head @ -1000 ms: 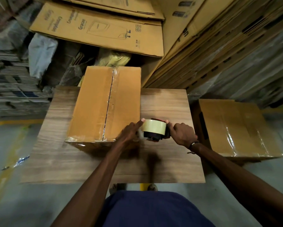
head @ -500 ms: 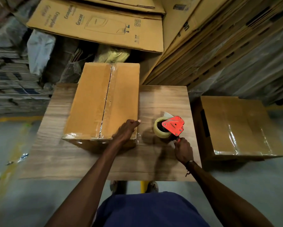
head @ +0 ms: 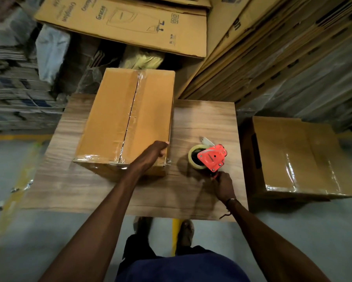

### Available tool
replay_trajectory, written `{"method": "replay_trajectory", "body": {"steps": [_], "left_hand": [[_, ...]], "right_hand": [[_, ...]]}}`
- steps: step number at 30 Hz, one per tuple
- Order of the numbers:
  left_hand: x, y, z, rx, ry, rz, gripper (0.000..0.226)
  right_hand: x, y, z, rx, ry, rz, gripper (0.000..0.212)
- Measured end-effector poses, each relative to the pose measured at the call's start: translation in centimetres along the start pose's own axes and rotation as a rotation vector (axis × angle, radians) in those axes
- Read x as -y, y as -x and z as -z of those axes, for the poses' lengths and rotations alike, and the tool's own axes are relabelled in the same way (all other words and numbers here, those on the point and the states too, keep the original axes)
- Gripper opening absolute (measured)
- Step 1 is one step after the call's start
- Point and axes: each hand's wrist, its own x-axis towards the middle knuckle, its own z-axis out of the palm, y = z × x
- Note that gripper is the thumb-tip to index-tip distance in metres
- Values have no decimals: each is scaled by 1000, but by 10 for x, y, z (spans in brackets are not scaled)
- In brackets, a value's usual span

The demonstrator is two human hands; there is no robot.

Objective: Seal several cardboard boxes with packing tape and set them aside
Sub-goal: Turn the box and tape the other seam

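Two boxes are in sight, and the one that matters sits on the worktop (head: 114,192) toward its far left corner: a cardboard box (head: 128,119) with clear tape running the length of its centre seam and folding down over the near edge. The left hand (head: 153,154) lies spread on the box's near right corner, fingers curled over the edge, pressing rather than gripping. Just beside the box, near the worktop's right edge, the red tape dispenser (head: 210,157) lies on its side with its roll of tape (head: 195,157) facing up; the right hand (head: 224,186) is closed around its handle, though whether it is setting the tool down or lifting it I cannot tell. To my eye the seam on this box looks finished, so the step in hand is the end of sealing. The next move would call for both hands free on the box's sides to lift it clear. Off the worktop's right edge, lower down, a second taped box (head: 301,157) already stands, a likely spot. Flattened cartons (head: 126,23) lean behind the far edge.
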Motion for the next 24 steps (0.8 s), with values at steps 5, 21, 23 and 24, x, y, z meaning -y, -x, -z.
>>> {"method": "replay_trajectory", "body": {"steps": [5, 21, 23, 24], "left_hand": [[-3, 4, -1, 7, -10, -26, 37], [6, -1, 40, 136, 192, 43, 36], [6, -2, 40, 151, 215, 45, 35], [5, -2, 40, 156, 225, 48, 34]], "right_hand": [[23, 30, 20, -158, 18, -46, 44], [257, 84, -28, -291, -265, 224, 22], [263, 84, -40, -234, -278, 155, 14], [264, 83, -44, -226, -284, 132, 14]]}}
